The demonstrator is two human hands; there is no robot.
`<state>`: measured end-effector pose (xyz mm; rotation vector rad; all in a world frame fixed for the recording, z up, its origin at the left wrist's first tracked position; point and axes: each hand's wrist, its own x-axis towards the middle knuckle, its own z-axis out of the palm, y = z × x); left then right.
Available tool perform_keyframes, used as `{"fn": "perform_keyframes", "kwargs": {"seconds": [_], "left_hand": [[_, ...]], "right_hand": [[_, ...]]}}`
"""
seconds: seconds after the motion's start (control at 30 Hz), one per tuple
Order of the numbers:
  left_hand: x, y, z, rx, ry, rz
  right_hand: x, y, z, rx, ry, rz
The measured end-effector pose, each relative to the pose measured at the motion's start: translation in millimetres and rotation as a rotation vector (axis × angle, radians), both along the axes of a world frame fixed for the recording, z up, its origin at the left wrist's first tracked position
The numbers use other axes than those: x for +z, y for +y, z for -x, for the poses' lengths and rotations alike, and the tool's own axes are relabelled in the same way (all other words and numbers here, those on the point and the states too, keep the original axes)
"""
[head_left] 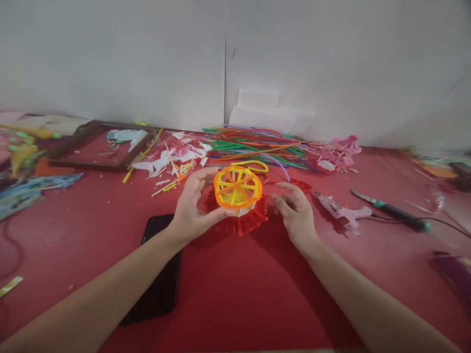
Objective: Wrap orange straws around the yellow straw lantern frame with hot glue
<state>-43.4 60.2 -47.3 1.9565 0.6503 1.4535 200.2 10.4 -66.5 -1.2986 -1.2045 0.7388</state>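
My left hand (pixel 195 206) is closed around the side of a small round craft model (pixel 238 187). The model's top looks like a wheel, with an orange rim and yellow spokes, and a red fringed skirt (pixel 241 225) spreads below it. Just right of the fringe, my right hand (pixel 294 213) has its fingers curled together in a pinch. Whatever lies between those fingertips is too small to make out. A red crumpled piece (pixel 302 186) lies behind the right hand. Yellow-handled scissors (pixel 257 165) are partly hidden behind the model.
On the red table (pixel 235 304), a black phone (pixel 160 274) lies under my left forearm. A pink glue gun (pixel 344 212) and a utility knife (pixel 392 211) lie right. Coloured pipe cleaners (pixel 253 144), paper scraps (pixel 165 159), a brown frame (pixel 90 164) and a pink model (pixel 340 153) are behind.
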Motion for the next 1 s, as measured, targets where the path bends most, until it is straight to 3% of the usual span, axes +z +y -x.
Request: {"fn": "perform_keyframes", "kwargs": {"seconds": [0.13,0.3,0.57,0.77,0.87,1.0], "left_hand": [[-1.5,-4.6,-0.5,0.056,0.12,-0.048],[-3.9,-4.7,4.5,0.102,0.194,-0.136],[-5.8,-2.3,4.7,-0.004,0.148,-0.057],[-5.7,-2.0,-0.2,-0.099,0.073,-0.002],[-5.2,-1.4,-1.0,-0.098,0.054,-0.034],[-3.6,-0.4,-0.8,-0.009,0.125,-0.139]], "right_hand": [[0.0,1.6,-1.4,-0.064,0.091,0.05],[2.4,2.8,1.9,-0.04,0.131,0.028],[1.7,1.9,2.0,0.019,0.05,0.078],[-4.9,6.1,3.3,-0.011,-0.145,0.004],[3.6,27.8,0.4,-0.041,-0.312,-0.008],[35.4,93.5,-10.6,-0.037,-0.637,-0.009]]}}
